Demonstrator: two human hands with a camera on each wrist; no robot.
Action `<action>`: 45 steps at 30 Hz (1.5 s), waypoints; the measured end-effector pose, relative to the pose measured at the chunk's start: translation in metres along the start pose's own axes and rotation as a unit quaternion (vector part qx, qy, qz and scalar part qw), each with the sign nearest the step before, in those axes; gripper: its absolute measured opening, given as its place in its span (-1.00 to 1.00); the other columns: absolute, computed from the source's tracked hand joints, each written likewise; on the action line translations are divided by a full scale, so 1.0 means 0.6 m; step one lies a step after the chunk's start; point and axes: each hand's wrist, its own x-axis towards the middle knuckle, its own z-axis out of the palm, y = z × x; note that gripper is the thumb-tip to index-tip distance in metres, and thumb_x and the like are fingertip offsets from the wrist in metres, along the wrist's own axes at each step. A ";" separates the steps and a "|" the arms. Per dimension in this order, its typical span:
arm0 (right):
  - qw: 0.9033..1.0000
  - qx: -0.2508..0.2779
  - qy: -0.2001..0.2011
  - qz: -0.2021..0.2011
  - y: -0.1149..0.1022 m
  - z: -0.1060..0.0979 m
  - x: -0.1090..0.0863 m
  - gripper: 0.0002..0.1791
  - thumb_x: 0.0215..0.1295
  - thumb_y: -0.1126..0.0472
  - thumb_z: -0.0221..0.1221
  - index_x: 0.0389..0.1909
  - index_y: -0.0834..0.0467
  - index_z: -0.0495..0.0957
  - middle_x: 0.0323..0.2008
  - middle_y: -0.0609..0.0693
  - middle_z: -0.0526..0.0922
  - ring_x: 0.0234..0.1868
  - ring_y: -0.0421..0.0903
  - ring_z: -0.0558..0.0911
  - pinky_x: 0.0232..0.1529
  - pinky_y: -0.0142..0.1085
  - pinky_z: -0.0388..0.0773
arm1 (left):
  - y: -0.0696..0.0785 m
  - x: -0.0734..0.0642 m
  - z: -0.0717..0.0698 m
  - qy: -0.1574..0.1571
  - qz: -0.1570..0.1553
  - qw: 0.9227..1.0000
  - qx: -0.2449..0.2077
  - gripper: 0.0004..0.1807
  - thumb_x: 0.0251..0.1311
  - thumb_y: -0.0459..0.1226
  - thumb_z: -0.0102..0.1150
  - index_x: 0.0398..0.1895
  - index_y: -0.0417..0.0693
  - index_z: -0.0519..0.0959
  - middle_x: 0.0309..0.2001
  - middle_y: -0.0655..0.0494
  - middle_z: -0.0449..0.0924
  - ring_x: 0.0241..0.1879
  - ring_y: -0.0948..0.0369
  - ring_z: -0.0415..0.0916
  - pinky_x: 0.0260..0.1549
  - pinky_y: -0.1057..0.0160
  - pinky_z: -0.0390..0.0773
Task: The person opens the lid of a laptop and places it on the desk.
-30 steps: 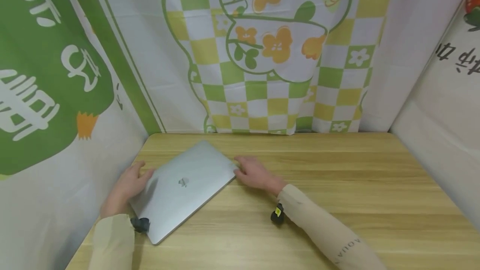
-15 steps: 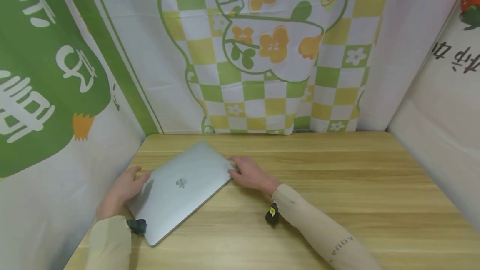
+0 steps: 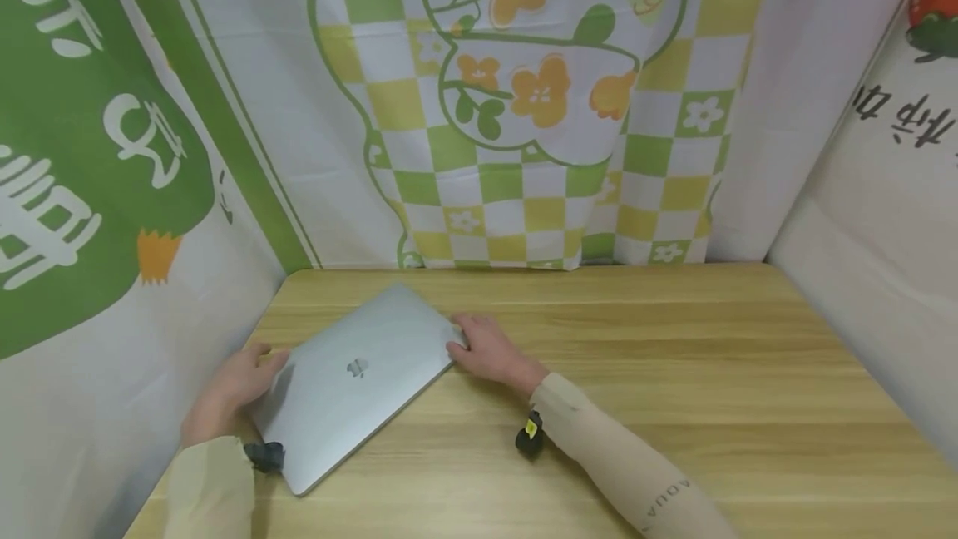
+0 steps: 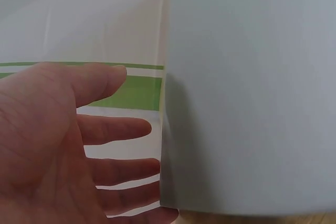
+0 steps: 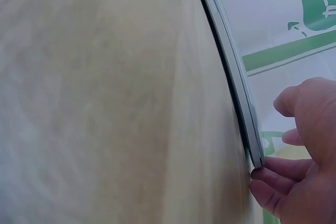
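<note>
A closed silver laptop (image 3: 374,385) with an apple logo on its lid lies at an angle on the left of the wooden table. Beside its left edge is my left hand (image 3: 232,389); in the left wrist view the thumb stands apart and the lower fingers reach out straight to the laptop's edge. At the right corner of the laptop is my right hand (image 3: 490,352). Its lower fingers (image 5: 283,167) touch that corner from the side, while the thumb (image 5: 287,100) is raised off the lid in the right wrist view.
The wooden table (image 3: 636,356) extends to the right and behind the laptop. A checkered, flowered curtain (image 3: 524,190) hangs along its back edge, with printed cloth walls (image 3: 217,289) at both sides. Small black devices (image 3: 530,437) sit at both wrists.
The head view has shifted slightly. My right fingers have edged a little left over the laptop's corner, and my left thumb has drawn back slightly from its left edge.
</note>
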 end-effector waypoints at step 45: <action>0.991 0.082 -0.087 0.066 0.003 -0.013 0.043 -0.46 0.39 0.07 0.09 0.27 0.30 0.42 0.13 0.25 0.61 0.07 0.05 0.63 0.12 -0.11 0.60 | -0.022 -0.004 -0.004 0.033 0.028 0.999 0.032 -0.52 0.27 -0.11 0.16 -0.09 -0.46 0.50 -0.14 -0.41 0.62 -0.17 -0.16 0.59 -0.22 -0.03 0.59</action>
